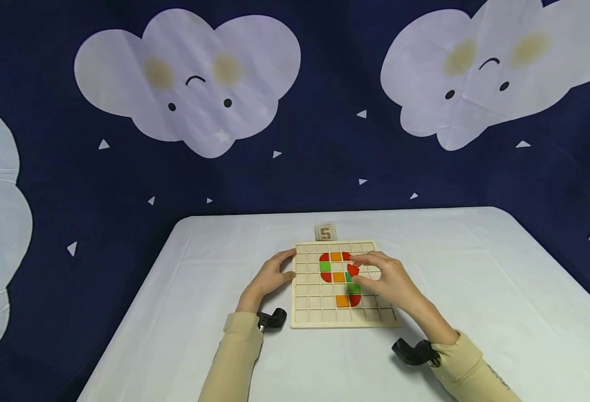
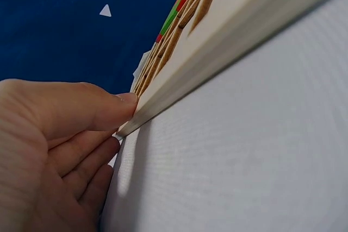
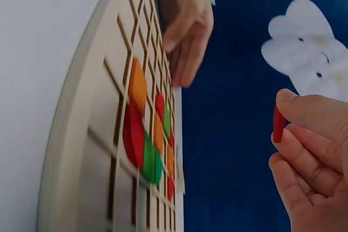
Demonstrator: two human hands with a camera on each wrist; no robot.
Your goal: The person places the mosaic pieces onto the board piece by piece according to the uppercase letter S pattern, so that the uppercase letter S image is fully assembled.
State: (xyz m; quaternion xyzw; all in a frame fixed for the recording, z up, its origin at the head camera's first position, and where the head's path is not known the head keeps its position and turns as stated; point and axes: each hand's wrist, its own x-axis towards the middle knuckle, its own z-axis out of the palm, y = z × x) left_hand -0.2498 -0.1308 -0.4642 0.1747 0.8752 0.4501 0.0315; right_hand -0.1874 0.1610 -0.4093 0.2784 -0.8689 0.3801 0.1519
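Note:
A pale wooden grid board [image 1: 310, 318] lies on the table. Its cells hold several flat pieces in an S-like path, among them an orange square [image 1: 342, 301], a green square [image 1: 353, 288] and a rounded red piece [image 1: 324, 277]. Above the board, the right hand [image 1: 393, 285] pinches a small red piece [image 3: 278, 125] between thumb and fingers. At the board's left edge rests the left hand [image 1: 271, 277], its thumb [image 2: 111, 107] touching the rim and its fingers loosely extended along the side.
Just behind the board lies a small gridded card [image 1: 326, 232] with a brown S-like figure. A white cloth covers the table [image 1: 214, 251]. Black devices sit on the left wrist [image 1: 273, 318] and the right wrist [image 1: 415, 353]. A dark blue curtain with clouds [image 1: 189, 84] hangs behind.

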